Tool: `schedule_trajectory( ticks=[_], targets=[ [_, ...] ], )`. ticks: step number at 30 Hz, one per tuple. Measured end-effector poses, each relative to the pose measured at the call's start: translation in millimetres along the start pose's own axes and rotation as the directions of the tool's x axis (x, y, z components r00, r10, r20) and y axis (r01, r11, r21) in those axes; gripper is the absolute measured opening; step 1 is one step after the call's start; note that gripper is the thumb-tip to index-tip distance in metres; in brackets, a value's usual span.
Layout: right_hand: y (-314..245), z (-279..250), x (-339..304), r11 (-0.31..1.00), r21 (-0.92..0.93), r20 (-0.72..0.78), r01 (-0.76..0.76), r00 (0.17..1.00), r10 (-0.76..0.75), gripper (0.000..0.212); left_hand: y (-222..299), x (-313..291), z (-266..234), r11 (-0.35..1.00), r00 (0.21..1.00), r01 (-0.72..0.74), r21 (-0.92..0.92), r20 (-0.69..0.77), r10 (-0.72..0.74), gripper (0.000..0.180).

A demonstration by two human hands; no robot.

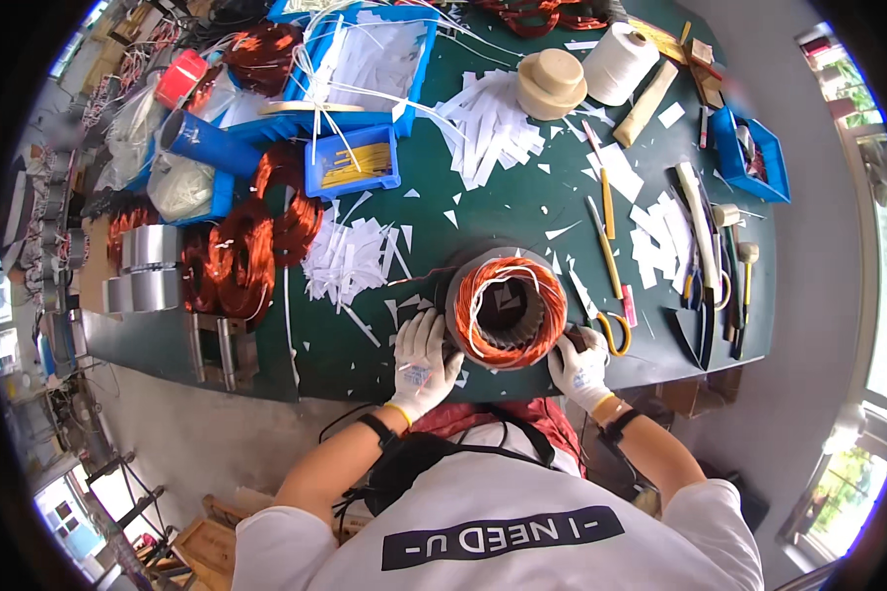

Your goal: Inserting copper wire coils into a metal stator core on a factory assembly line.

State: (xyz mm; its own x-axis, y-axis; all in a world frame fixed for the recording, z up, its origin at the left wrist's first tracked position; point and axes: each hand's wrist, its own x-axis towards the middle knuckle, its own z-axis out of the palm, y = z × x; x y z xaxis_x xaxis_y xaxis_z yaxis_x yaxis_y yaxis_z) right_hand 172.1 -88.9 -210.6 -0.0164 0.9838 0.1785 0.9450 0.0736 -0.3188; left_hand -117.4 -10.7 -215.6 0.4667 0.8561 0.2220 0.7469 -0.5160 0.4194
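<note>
A motor stator (pixel 549 305) stands on the green table in front of me, its open bore facing up. An orange-red copper winding (pixel 552 281) rings its top, with white cord or sleeving along it. My left hand (pixel 423 362), in a white glove, lies open with fingers stretched out against the stator's near left side. My right hand (pixel 581 372), also gloved, is at the near right side. Its thumb and fingers close around a small dark piece beside the stator, too hidden to name. Scissors (pixel 616 333) with yellow handles lie just beyond the right hand.
White paper strips (pixel 345 258) lie in heaps. Copper coils (pixel 241 261), metal cylinders (pixel 150 271) and blue bins (pixel 355 167) crowd the left. A white thread cone (pixel 621 64) stands at the back. Knives, mallets (pixel 747 271) and another blue bin (pixel 751 158) are on the right.
</note>
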Motion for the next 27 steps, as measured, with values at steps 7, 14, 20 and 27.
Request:
schedule_trajectory(
  ticks=[7, 14, 20, 27],
  targets=[
    [9.1, -0.1, 2.8, 0.999, -0.043, 0.066, -0.008, 0.998, 0.011, 0.037, 3.5, 16.3, -17.7, 0.996, 0.985, 0.052, -0.073, 0.17, -0.039, 0.083],
    [-19.8, -81.7, 55.3, 0.068, 0.69, 0.714, -0.72, 0.693, 0.093, 0.116, 40.6, 81.2, -114.7, 0.262, 0.858, 0.508, -0.821, 0.51, -0.066, 0.115],
    [-60.9, -94.1, 115.9, -0.051, 0.555, 0.823, -0.83, 0.539, 0.181, 0.058, 52.3, 89.0, -67.1, 0.335, 0.767, 0.618, -0.711, 0.451, -0.457, 0.106],
    [-50.8, -78.8, 112.8, -0.014, 0.646, 0.756, -0.763, 0.637, 0.153, 0.065, 57.6, 104.2, -102.5, -0.064, 0.547, 0.809, -0.584, 0.788, -0.282, 0.118]
  ],
)
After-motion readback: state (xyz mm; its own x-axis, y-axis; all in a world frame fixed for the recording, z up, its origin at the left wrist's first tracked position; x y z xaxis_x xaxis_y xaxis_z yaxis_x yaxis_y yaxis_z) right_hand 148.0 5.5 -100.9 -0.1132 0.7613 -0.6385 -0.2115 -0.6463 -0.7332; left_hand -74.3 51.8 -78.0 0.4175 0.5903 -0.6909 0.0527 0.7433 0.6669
